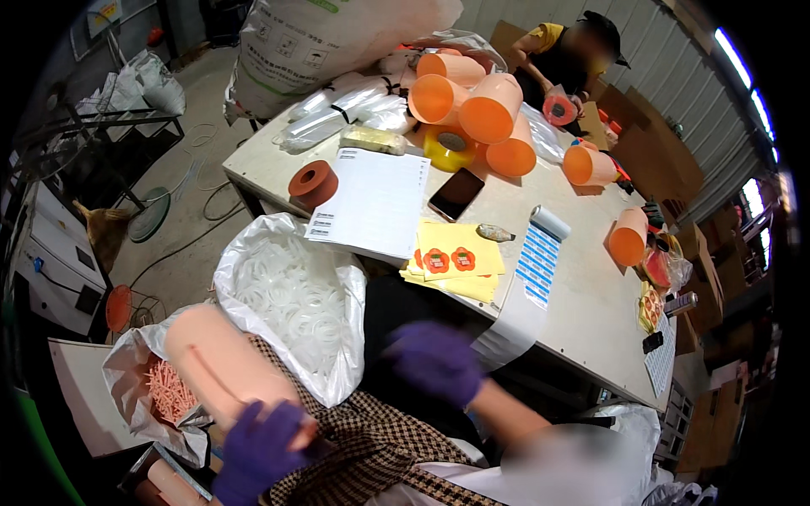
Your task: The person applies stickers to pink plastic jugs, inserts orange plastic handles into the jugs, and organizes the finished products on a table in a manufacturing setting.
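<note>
My left hand [263, 451], in a purple glove, grips the lower end of a peach-coloured plastic cylinder [221, 358] with a long darker slot along its side. The cylinder leans up and to the left over my checked apron. My right hand [439, 358], gloved the same way, is smeared by motion over my dark-clad lap, and its fingers cannot be made out. Nearest to the cylinder are a white sack of translucent plastic rings [291, 287] and, at its left, a bag of thin pink pieces [171, 392].
The white table [582, 325] bears several orange cylinders [491, 110], paper sheets [371, 198], a brown tape roll [313, 184], a phone [456, 194], yellow sticker sheets [460, 257] and a blue label strip [540, 261]. Across it a person [569, 63] handles a reddish round piece. A big sack [329, 51] stands behind.
</note>
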`<state>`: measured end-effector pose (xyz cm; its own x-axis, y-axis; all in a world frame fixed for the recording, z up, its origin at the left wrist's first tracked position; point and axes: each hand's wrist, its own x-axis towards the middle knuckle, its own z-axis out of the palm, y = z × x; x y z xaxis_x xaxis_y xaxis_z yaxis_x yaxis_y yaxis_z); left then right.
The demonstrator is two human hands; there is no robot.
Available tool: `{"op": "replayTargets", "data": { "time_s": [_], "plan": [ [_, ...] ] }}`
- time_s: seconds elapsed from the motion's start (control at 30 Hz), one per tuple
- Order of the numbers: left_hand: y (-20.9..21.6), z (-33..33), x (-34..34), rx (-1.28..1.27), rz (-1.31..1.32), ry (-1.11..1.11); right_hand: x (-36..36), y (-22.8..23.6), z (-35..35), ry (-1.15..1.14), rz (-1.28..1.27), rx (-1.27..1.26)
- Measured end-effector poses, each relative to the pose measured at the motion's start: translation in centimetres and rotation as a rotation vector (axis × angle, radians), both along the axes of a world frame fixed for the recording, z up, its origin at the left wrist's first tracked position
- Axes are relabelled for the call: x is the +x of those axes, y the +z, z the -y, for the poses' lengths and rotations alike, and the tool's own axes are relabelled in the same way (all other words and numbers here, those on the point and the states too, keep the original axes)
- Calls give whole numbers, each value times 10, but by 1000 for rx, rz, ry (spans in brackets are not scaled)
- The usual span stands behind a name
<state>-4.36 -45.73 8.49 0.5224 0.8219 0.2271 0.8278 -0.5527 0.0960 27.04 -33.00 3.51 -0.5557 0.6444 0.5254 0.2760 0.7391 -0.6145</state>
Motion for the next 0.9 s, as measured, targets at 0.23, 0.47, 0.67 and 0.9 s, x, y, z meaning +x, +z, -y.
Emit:
{"op": "replayTargets", "data": {
  "time_s": [0.23, 0.47, 0.67, 0.9],
  "plan": [
    [-133, -16, 58, -35, -42, -689, 235, -75, -27, -1068, 183, 52],
    [-124, -22, 61, 189, -257, -761, 242, -87, -31, -1082, 114, -217],
    [-127, -14, 69, 264, -240, -601, 245, -81, -39, -1014, 75, -201],
    [-112, -18, 73, 159, -39, -568, 234, -80, -30, -970, -98, -376]
  ]
}}
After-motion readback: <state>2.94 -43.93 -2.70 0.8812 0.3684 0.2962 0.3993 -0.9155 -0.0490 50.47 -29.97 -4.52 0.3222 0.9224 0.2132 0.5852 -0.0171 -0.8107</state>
